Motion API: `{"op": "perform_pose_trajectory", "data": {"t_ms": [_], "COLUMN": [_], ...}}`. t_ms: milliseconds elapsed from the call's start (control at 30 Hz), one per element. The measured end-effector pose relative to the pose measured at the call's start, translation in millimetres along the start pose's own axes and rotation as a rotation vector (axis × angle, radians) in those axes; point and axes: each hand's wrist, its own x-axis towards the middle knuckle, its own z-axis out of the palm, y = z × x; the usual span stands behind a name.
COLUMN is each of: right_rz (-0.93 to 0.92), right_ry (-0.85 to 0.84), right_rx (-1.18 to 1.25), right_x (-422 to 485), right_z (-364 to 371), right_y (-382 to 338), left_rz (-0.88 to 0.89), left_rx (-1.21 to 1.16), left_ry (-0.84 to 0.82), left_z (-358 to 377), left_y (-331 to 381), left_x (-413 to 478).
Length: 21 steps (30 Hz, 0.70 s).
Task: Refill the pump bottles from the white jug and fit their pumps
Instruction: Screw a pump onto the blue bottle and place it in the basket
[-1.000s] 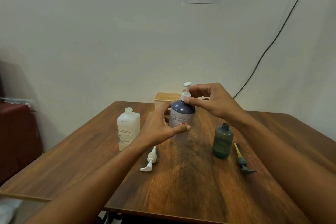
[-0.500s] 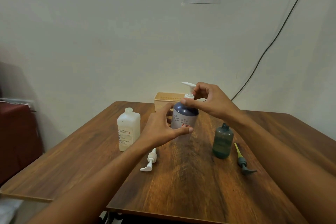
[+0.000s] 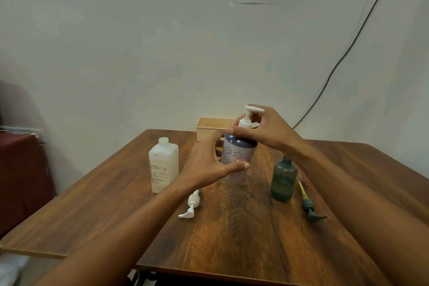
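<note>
A purple pump bottle (image 3: pixel 239 150) stands upright at the table's middle. My left hand (image 3: pixel 209 165) grips its body from the left, thumb across the front. A white pump (image 3: pixel 249 116) sits in the bottle's neck, and my right hand (image 3: pixel 267 129) pinches the pump's collar from the right. The white jug (image 3: pixel 163 166) stands uncapped to the left. A dark green bottle (image 3: pixel 283 179) stands open-necked to the right. Its green pump (image 3: pixel 310 205) with a yellow tube lies beside it. A second white pump (image 3: pixel 191 204) lies in front of the jug.
A beige plastic basket (image 3: pixel 210 126) sits at the table's back edge against the wall. The wooden table (image 3: pixel 243 239) has its front edge close to me. A dark red cabinet (image 3: pixel 21 176) stands to the left. A black cable (image 3: pixel 348 49) runs down the wall.
The white pump's nozzle has swung round from pointing up and left to pointing right as my right hand turns the collar. The left hand keeps its grip on the bottle.
</note>
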Motion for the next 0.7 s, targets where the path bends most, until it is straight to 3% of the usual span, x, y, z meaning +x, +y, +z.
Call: {"op": "perform_pose_trajectory", "data": {"t_ms": [200,267,467,700], "right_rz": [0.067,0.037,0.056,0.056], "right_ry": [-0.251,-0.248,0.002,-0.257], "right_rx": [0.256,0.244,0.006,0.253], "right_x": [1.4,1.4,3.1,-1.3], "right_z": [-23.9,-27.0,-4.3,-27.7], "right_y": [11.2,12.9,2.8,6.7], "left_rz": [-0.006,-0.004,0.015,-0.008], "left_rx": [-0.022,-0.026,-0.014,-0.023], "left_ry": [-0.002,-0.006,-0.009,-0.006], "left_z": [-2.4,-2.0,4.3,4.1], "left_y": [-1.6,-1.9,0.3,-4.2], "left_x": [3.4,3.6,1.7,4.8]}}
